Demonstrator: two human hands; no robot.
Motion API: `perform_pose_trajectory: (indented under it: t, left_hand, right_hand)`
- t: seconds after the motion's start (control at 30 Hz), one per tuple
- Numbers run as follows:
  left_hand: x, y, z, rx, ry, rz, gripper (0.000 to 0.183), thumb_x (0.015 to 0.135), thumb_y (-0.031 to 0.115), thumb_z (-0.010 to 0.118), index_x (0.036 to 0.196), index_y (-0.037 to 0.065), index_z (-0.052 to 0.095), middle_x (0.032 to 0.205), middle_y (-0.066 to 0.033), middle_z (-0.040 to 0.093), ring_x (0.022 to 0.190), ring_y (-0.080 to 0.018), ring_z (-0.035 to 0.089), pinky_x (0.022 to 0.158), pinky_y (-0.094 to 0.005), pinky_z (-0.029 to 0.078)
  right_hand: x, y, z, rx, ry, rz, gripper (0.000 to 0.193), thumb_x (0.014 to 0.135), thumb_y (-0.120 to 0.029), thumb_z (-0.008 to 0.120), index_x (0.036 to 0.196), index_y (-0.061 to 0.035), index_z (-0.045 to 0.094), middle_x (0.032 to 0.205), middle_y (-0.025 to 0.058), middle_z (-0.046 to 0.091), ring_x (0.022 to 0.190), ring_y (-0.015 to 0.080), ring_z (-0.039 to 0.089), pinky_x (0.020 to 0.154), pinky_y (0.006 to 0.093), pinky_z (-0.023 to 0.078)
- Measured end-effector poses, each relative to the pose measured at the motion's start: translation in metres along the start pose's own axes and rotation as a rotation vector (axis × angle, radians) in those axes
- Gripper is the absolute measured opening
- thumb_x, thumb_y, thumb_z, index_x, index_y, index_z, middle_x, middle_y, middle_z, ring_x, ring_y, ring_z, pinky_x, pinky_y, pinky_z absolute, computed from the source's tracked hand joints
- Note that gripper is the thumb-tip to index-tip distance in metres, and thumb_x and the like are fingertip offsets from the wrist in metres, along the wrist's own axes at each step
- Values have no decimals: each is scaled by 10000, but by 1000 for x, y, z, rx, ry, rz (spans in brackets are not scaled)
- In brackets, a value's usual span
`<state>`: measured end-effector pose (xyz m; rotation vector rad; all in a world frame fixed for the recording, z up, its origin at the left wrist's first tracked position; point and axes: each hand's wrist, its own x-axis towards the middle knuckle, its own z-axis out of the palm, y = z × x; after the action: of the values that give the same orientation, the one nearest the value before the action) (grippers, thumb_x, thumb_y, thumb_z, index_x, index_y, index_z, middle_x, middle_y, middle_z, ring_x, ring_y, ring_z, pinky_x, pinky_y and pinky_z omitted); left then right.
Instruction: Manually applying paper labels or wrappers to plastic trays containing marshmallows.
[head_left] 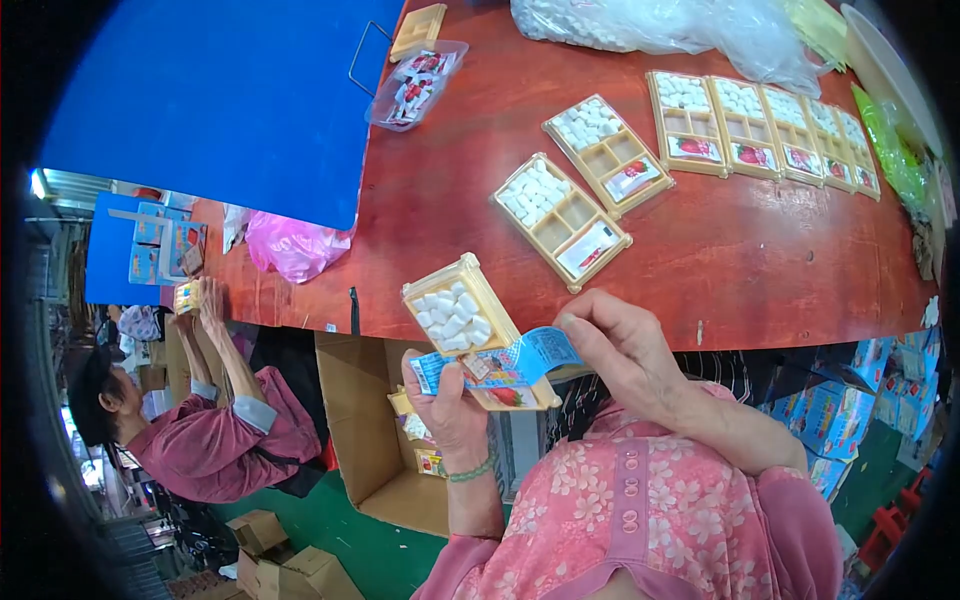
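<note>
Keeping the blue printed strip square across the tray seems the main thing here; the left thumb would do best pressing flat and firm where it sits, while the free end is drawn snug rather than hard, so the strip neither creases nor slides off the line; a light grip would likely suit the tray's thin-looking walls, and holding it level should keep the white pieces from shifting; whether the strip's underside is sticky, I cannot tell.

The left hand clasps the tray near its lower left edge, thumb on top over the strip, the other fingers mostly hidden behind; the right hand pinches the strip's curling end between thumb and forefinger, its remaining fingers folded in.

The tray lies tilted between the two hands, directly against the left fingers and just left of the right fingertips; its white pieces show above the left thumb, a strawberry-printed sachet to the right of that thumb; a filled tray rests on the red table just beyond the right fingertips; an open carton stands below and left of the left fingers.
</note>
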<state>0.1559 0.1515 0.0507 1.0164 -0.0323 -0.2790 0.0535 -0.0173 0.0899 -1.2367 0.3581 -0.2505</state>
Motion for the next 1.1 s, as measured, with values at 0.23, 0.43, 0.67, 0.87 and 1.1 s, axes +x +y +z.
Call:
perform_pose_trajectory:
  t: [0.23,0.43,0.67,0.87,1.1]
  left_hand:
    - [3,-2,2,-22,-43,4,254,782,-31,649,930,112,501,868,2,593,809,-116,592,771,-295,508]
    - [7,-6,2,48,-82,64,278,782,-20,676,958,108,503,895,-3,597,829,-110,591,776,-293,505]
    - [2,-13,8,87,-68,174,325,750,-20,713,920,111,470,878,30,560,803,-79,561,751,-264,496]
    - [-5,-10,15,109,-53,166,342,753,1,729,856,116,424,816,42,531,749,-54,531,717,-240,478]
    - [-12,-20,16,189,-54,153,342,764,0,720,823,106,400,781,40,522,704,-36,502,680,-208,448]
  right_hand:
    - [1,3,0,-78,317,-298,168,978,-106,410,1002,-1,540,959,32,552,858,76,509,766,238,429]
    - [-2,-6,4,-520,197,-719,292,694,-86,779,905,20,607,836,108,613,761,223,574,650,315,467]
    - [5,12,10,-386,203,-465,208,723,-28,751,900,13,651,823,119,633,721,173,624,622,265,498]
    - [0,9,9,-184,118,-190,138,809,-23,676,933,33,648,867,76,630,804,104,608,679,222,513]
    - [1,17,5,144,46,110,202,913,-40,558,1096,46,566,1011,58,609,902,87,585,797,225,495]
